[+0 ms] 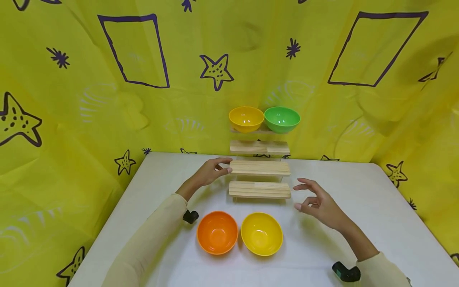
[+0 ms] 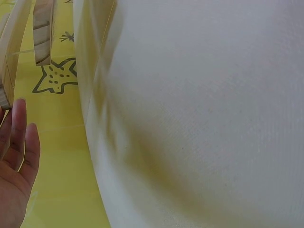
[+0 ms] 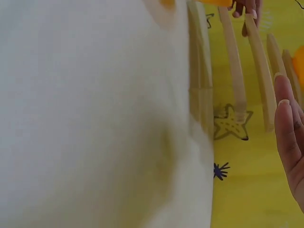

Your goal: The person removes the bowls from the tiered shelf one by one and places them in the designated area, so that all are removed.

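A tiered wooden stand (image 1: 259,168) with several pale slats is at the middle back of the table. My left hand (image 1: 214,171) is at the left end of its second-lowest slat, fingertips right at the wood; in the left wrist view the fingers (image 2: 18,126) look extended. To the right of the stand, my right hand (image 1: 320,204) hovers apart from it, fingers loosely bent and holding nothing. On the top slat sit a yellow-orange bowl (image 1: 246,119) and a green bowl (image 1: 282,119), side by side. In front of the stand are an orange bowl (image 1: 217,232) and a yellow bowl (image 1: 261,234).
A white cloth covers the table (image 1: 172,255). Yellow sheeting (image 1: 186,103) with dark star drawings hangs close behind the stand and along both sides. Black wrist devices (image 1: 346,272) show at both sleeves.
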Tool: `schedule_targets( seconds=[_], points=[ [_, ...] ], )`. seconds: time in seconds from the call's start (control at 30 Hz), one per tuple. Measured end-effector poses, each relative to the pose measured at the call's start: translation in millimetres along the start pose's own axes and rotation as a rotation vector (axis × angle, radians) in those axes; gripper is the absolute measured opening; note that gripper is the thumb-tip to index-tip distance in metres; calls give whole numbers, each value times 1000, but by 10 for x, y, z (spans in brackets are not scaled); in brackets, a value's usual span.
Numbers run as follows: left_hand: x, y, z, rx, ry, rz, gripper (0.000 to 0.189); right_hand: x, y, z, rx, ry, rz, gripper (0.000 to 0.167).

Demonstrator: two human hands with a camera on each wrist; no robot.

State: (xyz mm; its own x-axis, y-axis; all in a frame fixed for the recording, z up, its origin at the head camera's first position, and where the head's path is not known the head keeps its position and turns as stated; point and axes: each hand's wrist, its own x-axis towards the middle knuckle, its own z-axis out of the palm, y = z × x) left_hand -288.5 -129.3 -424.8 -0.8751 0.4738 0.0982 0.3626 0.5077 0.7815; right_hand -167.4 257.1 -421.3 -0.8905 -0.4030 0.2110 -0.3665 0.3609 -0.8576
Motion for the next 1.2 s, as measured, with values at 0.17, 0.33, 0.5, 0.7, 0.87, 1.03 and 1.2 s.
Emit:
schedule_targets(
  seconds=[0.17,0.33,0.5,0.7,0.87,1.03,1.2],
  points=[
    [-5,-15,-3,2,0,8,49,152,-43,-172,-23,56,-5,67],
    [-9,-20,-2,11,1,8,50,337,-101,-321,-47,96,15,63],
    [-11,-11,0,13,-4,6,50,528,-180,-422,-47,131,46,64],
    [-4,-2,2,15,-4,2,50,750,-197,-513,-35,154,70,65],
    [3,-11,4,14,-6,4,50,916,-179,-578,-34,166,106,70],
    [2,-8,9,12,-7,3,51,1081,-224,-667,-21,165,126,77],
    [2,0,11,12,-1,0,50,1241,-324,-739,-13,167,139,82]
  ],
)
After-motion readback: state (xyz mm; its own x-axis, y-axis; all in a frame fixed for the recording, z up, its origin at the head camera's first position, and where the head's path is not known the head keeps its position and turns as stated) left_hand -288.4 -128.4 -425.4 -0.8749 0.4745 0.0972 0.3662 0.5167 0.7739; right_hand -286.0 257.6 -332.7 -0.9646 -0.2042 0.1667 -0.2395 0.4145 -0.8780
